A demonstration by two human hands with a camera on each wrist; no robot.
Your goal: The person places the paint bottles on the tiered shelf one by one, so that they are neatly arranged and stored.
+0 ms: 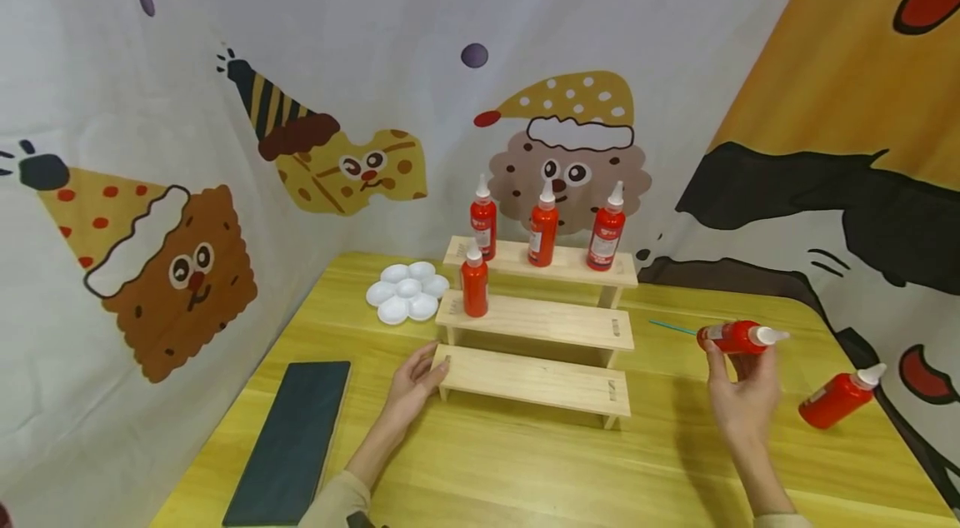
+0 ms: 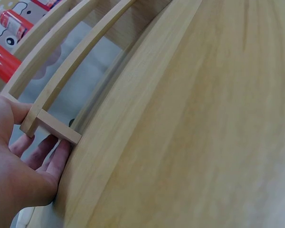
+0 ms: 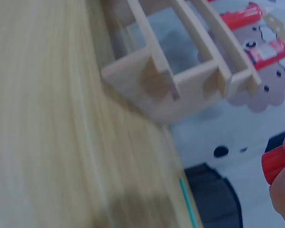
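Observation:
A three-tier wooden step rack [image 1: 525, 374] stands on the table. My left hand [image 1: 411, 385] grips the left end of its lowest step, thumb on top in the left wrist view and fingers [image 2: 61, 154] by the end support. On the right, my right hand [image 1: 742, 395] holds a red squeeze bottle [image 1: 731, 336] on its side above the table, white nozzle pointing right. Only part of that bottle [image 3: 276, 164] shows in the right wrist view. Three red bottles stand along the top step, the middle one [image 1: 543, 235] included; another red bottle [image 1: 475, 286] stands at the middle step's left end.
One more red bottle [image 1: 836, 399] is at the table's right side. A thin teal stick [image 1: 671, 327] lies behind my right hand. A white flower-shaped palette [image 1: 408, 290] sits left of the rack, and a dark flat board [image 1: 292, 436] lies front left. Printed cloth [image 1: 420, 12] hangs behind.

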